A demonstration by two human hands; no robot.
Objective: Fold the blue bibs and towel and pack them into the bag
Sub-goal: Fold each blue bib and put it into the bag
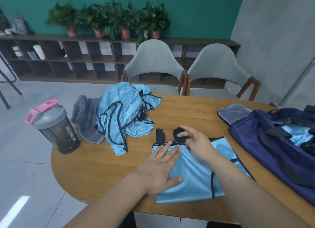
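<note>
A light blue bib (196,175) with black trim lies flat on the wooden table (102,168) in front of me. My left hand (159,169) rests flat on its left part, fingers spread. My right hand (196,140) pinches one of its black straps (178,131) at the far edge; a second strap (159,134) lies free beside it. A crumpled pile of blue bibs (124,113) sits further back, over a grey towel (85,118). The navy bag (276,146) lies open at the right with blue cloth (298,134) inside.
A dark shaker bottle (54,125) with a grey lid and pink handle stands at the table's left edge. Two grey chairs (153,65) face the far side. Shelving with potted plants (109,21) lines the back wall.
</note>
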